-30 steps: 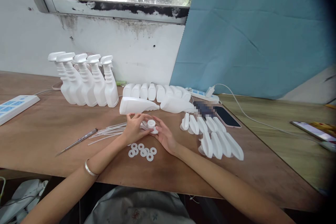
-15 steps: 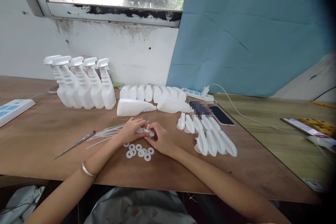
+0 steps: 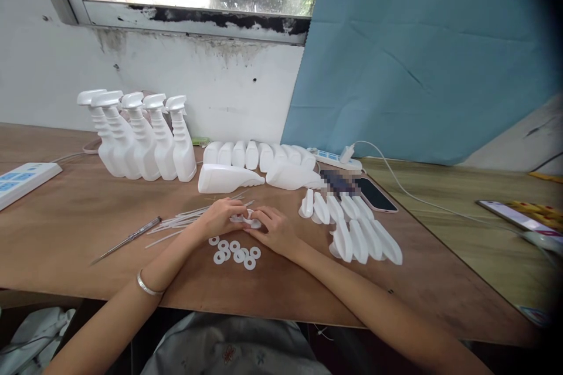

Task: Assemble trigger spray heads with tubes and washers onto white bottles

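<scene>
Between both hands is a small white plastic part, which looks like a spray trigger head, mostly hidden by the fingers. My left hand grips its left end, thumb and fingers closed. From the other side, my right hand pinches the part's right end. Several flat white ring washers lie on the table just below the hands. Thin white tubes are spread beside and behind my left wrist. Several white trigger heads or shells lie in two rows to the right of my right hand.
Several upright spray bottles stand at the back left. White bottles lie behind my hands. A screwdriver-like pointed tool lies left. Power strips and a phone sit on the brown table.
The view has shifted slightly, so everything appears a little further right. My right hand's fingers have moved a little on the white part; both hands still hold it.
</scene>
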The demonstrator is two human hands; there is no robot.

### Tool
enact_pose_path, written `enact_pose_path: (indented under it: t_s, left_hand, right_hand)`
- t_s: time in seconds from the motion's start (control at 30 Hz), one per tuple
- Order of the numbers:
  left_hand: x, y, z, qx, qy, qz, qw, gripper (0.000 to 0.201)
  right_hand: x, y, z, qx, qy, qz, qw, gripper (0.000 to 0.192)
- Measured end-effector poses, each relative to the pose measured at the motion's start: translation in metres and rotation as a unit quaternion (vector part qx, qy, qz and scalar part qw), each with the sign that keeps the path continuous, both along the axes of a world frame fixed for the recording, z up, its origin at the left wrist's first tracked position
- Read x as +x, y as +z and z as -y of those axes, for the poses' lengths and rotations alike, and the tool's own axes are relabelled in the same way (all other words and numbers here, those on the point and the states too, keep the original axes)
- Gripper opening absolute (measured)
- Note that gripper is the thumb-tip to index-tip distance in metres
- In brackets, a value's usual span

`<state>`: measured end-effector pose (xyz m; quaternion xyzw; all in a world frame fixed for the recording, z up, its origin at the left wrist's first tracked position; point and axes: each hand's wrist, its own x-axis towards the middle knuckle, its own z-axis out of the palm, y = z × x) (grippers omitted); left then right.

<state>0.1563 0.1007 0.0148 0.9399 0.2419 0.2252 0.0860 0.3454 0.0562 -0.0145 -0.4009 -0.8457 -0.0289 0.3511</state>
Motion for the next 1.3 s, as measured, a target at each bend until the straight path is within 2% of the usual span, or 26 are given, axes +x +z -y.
enact_pose_path:
  t_s: [0.17,0.33,0.43,0.6,0.93,1.03,1.1,1.17,1.3]
  left_hand:
    - [-0.002,-0.002,-0.003,-0.007,-0.016,0.004,1.000,0.024]
    - [-0.003,-0.005,0.001,-0.024,0.015,0.024,0.999,0.024]
    - [-0.003,-0.006,0.005,-0.012,0.023,0.014,1.000,0.025]
    - [-0.001,-0.003,0.006,0.021,0.029,-0.020,0.999,0.024]
    - [0.000,-0.004,0.008,0.068,0.070,-0.055,0.994,0.027]
    - [0.000,-0.004,0.008,0.059,0.087,-0.033,0.994,0.032]
    - [-0.001,-0.003,0.008,0.051,0.086,-0.033,0.994,0.029]
    - [-0.001,-0.002,0.008,0.038,0.077,-0.041,0.996,0.024]
    - [-0.001,0.000,0.008,0.009,0.049,-0.038,0.998,0.022]
  right_hand:
    - [-0.001,-0.001,-0.003,0.029,0.028,0.000,0.999,0.013]
    - [0.000,-0.005,-0.004,0.045,0.050,-0.015,0.998,0.009]
    - [0.001,-0.007,-0.003,0.043,0.051,-0.025,0.997,0.020]
    - [0.002,-0.012,-0.004,0.014,0.049,-0.058,0.997,0.035]
    - [0.001,-0.009,-0.005,-0.018,0.040,-0.064,0.997,0.035]
    - [0.001,-0.006,-0.003,-0.029,0.034,-0.066,0.997,0.037]
    - [0.003,-0.003,-0.001,-0.046,0.049,-0.071,0.995,0.041]
    - [0.005,-0.001,-0.002,-0.073,0.065,-0.104,0.990,0.036]
    - [0.011,-0.001,-0.012,-0.132,-0.010,-0.142,0.981,0.026]
